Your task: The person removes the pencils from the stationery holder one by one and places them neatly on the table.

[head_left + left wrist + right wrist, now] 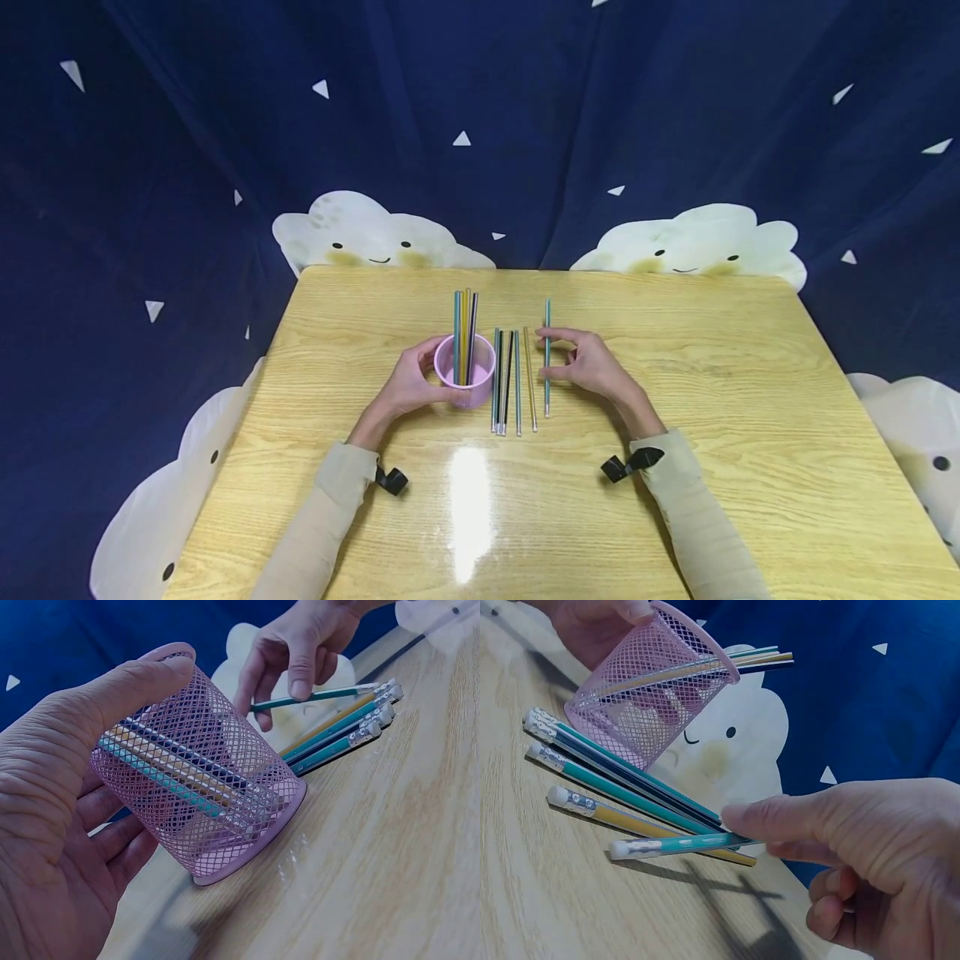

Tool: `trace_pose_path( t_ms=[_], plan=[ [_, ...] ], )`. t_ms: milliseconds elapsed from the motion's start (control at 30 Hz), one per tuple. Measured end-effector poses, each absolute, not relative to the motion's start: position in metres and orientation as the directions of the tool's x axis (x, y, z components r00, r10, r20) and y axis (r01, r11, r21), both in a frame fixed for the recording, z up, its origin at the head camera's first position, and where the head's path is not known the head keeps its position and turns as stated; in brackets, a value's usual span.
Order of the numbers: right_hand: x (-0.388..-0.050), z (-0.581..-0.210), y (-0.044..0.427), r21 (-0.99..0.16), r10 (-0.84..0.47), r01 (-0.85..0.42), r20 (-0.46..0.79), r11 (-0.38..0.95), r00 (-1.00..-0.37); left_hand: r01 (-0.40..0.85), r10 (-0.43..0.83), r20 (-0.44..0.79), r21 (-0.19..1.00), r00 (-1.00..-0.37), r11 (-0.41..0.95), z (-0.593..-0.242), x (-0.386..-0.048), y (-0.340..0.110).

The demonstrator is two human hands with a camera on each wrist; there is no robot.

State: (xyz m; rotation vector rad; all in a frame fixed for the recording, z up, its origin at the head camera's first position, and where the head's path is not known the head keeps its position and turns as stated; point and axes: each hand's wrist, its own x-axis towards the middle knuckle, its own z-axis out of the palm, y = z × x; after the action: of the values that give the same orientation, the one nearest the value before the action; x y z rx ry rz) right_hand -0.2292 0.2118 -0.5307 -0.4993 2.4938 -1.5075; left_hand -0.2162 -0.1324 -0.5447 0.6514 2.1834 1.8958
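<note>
The left hand [411,382] holds a pink mesh cup [202,772], its thumb at the rim and its fingers around the far side. Several pencils [465,333] lean inside the cup, teal, yellow and dark ones. The right hand [594,363] pinches a teal pencil [682,844] between thumb and fingers, its white eraser end pointing toward the person. Between the cup and that pencil, several more pencils lie side by side on the table: a yellow one [622,818] nearest the right hand, then teal and dark ones [506,383].
The wooden table [750,400] reaches to a dark blue curtain [525,100] with white triangles and smiling clouds. A black wrist strap with a small device sits on each sleeve cuff. Light glares on the table [470,508] in front of the cup.
</note>
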Motion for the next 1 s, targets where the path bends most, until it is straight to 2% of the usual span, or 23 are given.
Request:
trace_pose_path(
  t_ms=[400, 1000],
  plan=[
    [-0.2273, -0.5304, 0.2094, -0.749, -0.457, -0.319, 0.024, 0.581, -0.889, 0.204, 0.434, 0.15, 0.976, -0.888, 0.081, -0.5433, -0.215, -0.1316],
    [-0.2231, -0.5253, 0.2057, -0.655, -0.436, -0.322, -0.012, 0.684, -0.9, 0.198, 0.43, 0.143, 0.976, -0.891, 0.085, -0.5441, -0.2146, -0.1322]
  ],
)
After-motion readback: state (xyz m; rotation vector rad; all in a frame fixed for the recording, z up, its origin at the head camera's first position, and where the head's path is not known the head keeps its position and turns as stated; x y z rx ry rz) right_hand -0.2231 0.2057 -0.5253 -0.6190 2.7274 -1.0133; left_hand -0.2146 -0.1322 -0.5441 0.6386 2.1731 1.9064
